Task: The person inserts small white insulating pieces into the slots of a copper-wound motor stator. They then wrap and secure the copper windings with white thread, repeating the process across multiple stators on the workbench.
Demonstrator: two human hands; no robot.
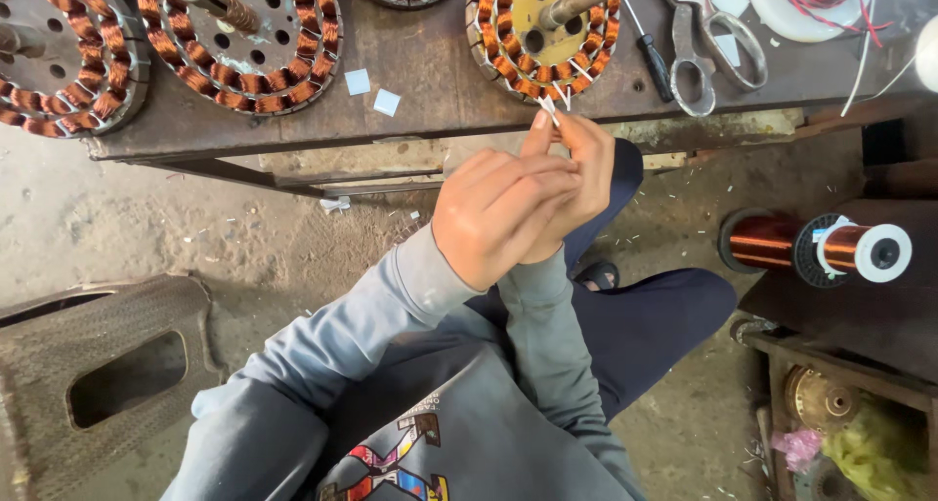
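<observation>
My left hand (498, 213) and right hand (586, 174) are pressed together, fingers pinched shut on thin white wire ends (549, 105) that run straight up from my fingertips — away from me — to the near rim of the wound stator (542, 27) on the bench edge. The right hand sits closer to it, the left overlapping in front. The stator is a steel ring packed with glossy copper coils; dull steel scissors (705, 42) lie just right of it.
</observation>
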